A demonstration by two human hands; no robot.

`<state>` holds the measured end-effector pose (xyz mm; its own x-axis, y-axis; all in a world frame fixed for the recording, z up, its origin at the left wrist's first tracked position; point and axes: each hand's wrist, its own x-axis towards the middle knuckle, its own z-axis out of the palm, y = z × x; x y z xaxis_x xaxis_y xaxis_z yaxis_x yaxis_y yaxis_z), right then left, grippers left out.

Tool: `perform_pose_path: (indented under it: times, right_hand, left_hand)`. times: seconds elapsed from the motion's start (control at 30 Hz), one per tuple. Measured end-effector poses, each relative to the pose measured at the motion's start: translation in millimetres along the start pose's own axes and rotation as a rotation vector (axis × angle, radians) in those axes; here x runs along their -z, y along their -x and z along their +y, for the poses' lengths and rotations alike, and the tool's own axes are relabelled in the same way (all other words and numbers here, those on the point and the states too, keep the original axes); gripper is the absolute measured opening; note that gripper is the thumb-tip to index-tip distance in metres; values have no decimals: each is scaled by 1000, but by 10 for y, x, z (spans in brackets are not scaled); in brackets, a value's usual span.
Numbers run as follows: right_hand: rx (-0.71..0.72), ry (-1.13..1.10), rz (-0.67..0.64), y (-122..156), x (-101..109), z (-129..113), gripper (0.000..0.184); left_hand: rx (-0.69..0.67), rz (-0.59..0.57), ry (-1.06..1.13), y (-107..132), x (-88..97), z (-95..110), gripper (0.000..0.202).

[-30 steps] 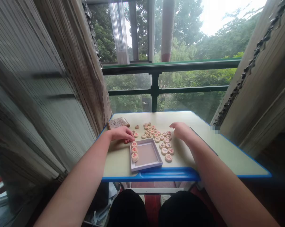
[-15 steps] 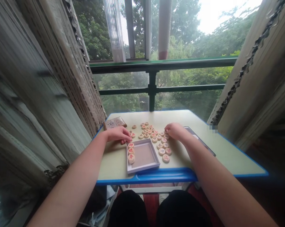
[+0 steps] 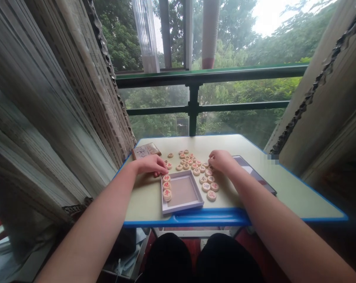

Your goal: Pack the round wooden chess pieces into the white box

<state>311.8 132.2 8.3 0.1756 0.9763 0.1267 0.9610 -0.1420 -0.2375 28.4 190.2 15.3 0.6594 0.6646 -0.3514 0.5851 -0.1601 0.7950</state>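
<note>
1. A person sits at a pale, blue-edged table (image 3: pixel 301 202), bare forearms reaching in from the lower left and lower right of the frame.
2. Just below the centre of the frame lies a shallow white tray (image 3: pixel 183 192). Round pieces with red characters (image 3: pixel 166 185) line its left wall; the nearest seems to sit on top of another.
3. Loose round pieces (image 3: pixel 206 187), some lettered in red and others in a dark colour, spread over the table beyond the tray and along its right side. They lie flat, many touching.
4. The left hand (image 3: pixel 152 164) is left of centre, fingers curled down at the tray's far left corner. Whether it grips a piece cannot be told.
5. The right hand (image 3: pixel 220 160) is right of centre, fingers bent over the right end of the loose group. Its fingertips are too small to show any grip.
6. The work looks to be at an early stage: one edge of the tray is lined, most of its floor is bare, and most visible pieces lie outside it.
7. A patterned box (image 3: pixel 146 151) rests at the table's far left; a flat, dark-rimmed case (image 3: pixel 251 171) lies partly behind the right forearm.
</note>
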Motion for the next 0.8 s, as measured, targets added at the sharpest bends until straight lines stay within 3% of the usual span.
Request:
perform_pose_path:
  times: [0.4,0.8]
  right_hand:
    - [123,-116,40,31,-19,-18,27]
    - [43,-37,-17,3,-27,-22,31]
  left_hand:
    - [20,48,-34,-47,-40,-9,36]
    - [-15,60,-95,-55,-68,11,37]
